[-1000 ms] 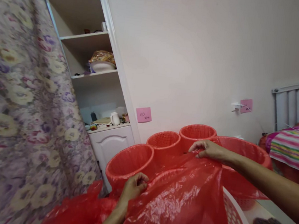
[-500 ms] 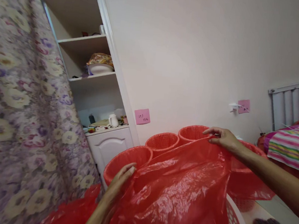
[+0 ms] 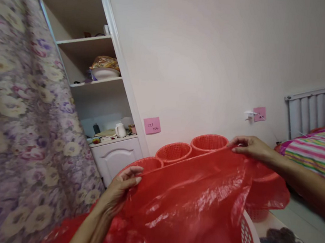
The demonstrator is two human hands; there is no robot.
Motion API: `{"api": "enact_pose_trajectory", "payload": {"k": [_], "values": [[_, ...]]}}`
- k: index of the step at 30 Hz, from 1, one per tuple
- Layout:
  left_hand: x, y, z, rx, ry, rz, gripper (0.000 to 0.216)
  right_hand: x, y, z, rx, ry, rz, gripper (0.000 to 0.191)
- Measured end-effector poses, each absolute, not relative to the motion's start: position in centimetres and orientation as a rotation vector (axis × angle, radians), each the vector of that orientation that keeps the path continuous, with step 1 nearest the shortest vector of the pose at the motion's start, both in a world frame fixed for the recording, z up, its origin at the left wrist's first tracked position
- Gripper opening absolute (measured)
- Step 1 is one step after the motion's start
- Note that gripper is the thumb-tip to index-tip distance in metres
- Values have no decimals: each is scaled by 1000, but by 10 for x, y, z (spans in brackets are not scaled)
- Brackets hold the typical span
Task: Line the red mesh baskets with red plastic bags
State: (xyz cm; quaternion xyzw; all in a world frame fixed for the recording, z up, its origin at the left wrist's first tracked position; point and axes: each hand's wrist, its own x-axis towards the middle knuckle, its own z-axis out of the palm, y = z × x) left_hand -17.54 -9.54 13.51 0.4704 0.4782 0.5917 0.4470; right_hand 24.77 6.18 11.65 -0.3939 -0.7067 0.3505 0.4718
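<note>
**Red plastic bag stretched between two hands**

The left hand (image 3: 120, 186) pinches the near-left end of the top edge of a red plastic bag (image 3: 194, 210), its fingers closed on the thin film with the thumb on top. The right hand (image 3: 249, 147) holds the far-right end of the same edge, fingers narrowed into a pinch on the plastic. Between the two hands the edge runs taut and slanting, lower at the left and higher at the right. The rest of the bag hangs down from that edge in glossy creases and drapes over a white slotted basket (image 3: 250, 239) at the near right, touching its rim.

Just beyond the bag stand red mesh baskets in a row along the wall: one partly hidden behind the left hand (image 3: 146, 162), a second (image 3: 173, 152) in the middle, and a third (image 3: 209, 142) to the right, close to the right hand. More red plastic lies bunched at the near left (image 3: 60, 238).

A pink note (image 3: 152, 125) is stuck on the wall above the baskets. To the far left, a white cabinet (image 3: 116, 159) sits under open shelves holding a bowl (image 3: 105, 73). A flowered curtain (image 3: 14, 121) fills the left side. On the right is a bed with a striped cover (image 3: 316, 149), backed by a white radiator (image 3: 317, 110).
</note>
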Motion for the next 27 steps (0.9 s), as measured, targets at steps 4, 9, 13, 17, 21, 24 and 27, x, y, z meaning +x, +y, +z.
{"api": "enact_pose_trajectory", "payload": {"k": [4,9,13,17,21,24,27], "values": [[-183,-102,147,1217,1278,1592,43,254,52,133,-961,-1644,794,25],[-186,-121,162,1277,1350,1762,40,264,44,137,-866,-1560,682,24],[-176,-152,166,1571,1564,1753,30,265,20,144,-900,-1530,397,21],[-152,-184,155,2118,1890,971,49,247,-30,154,-675,-1764,91,18],[-136,-188,139,2332,1994,562,69,220,-62,147,-491,-2325,-54,48],[-135,-186,136,2488,2044,424,31,210,-59,136,-527,-2487,-184,30],[-140,-192,139,2625,1941,332,22,215,-48,132,-616,-2500,-147,21]]}}
